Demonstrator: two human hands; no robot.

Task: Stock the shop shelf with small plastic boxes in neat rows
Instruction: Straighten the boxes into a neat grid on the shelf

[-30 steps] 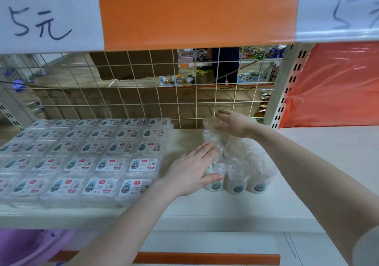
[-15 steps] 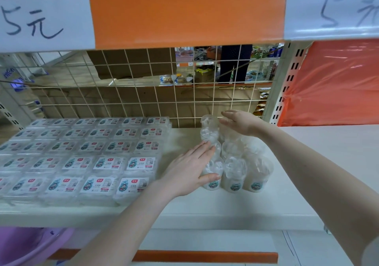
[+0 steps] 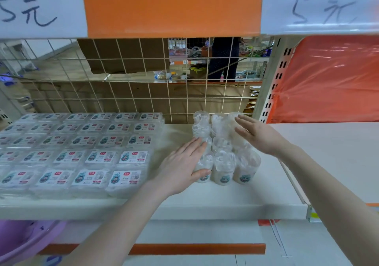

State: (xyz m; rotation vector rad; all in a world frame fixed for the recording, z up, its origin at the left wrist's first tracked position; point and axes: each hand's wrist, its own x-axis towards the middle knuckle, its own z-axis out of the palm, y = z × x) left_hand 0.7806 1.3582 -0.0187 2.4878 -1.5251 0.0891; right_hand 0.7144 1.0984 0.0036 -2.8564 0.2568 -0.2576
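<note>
Several small clear round plastic boxes (image 3: 222, 163) with white contents stand in a tight block of rows on the white shelf (image 3: 225, 200), right of centre. My left hand (image 3: 184, 163) lies flat against the block's left side, fingers straight, thumb along a front box. My right hand (image 3: 256, 134) presses with straight fingers on the block's right side, towards the back. Left of the block, several flat clear boxes with printed labels (image 3: 82, 148) lie in neat rows.
A wire grid (image 3: 143, 85) backs the shelf, with a person's legs and other shelves visible behind. An orange price strip with paper signs (image 3: 172, 7) hangs overhead. A perforated upright (image 3: 272, 81) and orange plastic sheet (image 3: 332, 76) are at right. A purple tub (image 3: 22, 241) sits below left.
My right hand has moved from the block's back left corner to its right side. The boxes have been pushed into a tighter, straighter block. My left hand has stayed on the left side.
</note>
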